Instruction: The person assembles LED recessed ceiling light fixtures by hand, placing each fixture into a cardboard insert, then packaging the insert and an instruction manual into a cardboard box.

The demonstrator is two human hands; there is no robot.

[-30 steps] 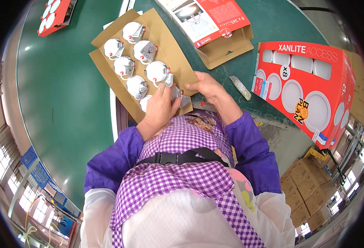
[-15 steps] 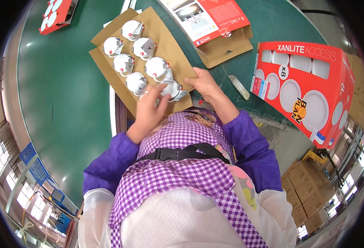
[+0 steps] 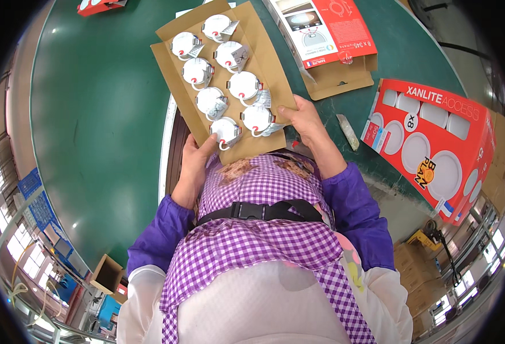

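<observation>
A brown cardboard tray (image 3: 268,60) lies tilted in front of me, holding two rows of white round downlights (image 3: 244,86) with small paper tags. My left hand (image 3: 196,160) is closed on the tray's near left edge, its thumb beside the nearest downlight (image 3: 225,131) of the left row. On the right side, my right hand (image 3: 305,120) grips the tray's edge, with the thumb on top and the fingers underneath, mostly hidden.
Beyond my right hand stands a red printed box (image 3: 473,123) with round cutouts. An opened red-and-white box (image 3: 347,31) lies behind it on the green table (image 3: 109,143). A pale narrow strip (image 3: 348,132) sits between them. Another red box (image 3: 100,7) is at the far left.
My left hand has moved off the nearest downlights and taken hold of the tray's left edge. The right hand keeps its grip. The whole view has shifted a little.
</observation>
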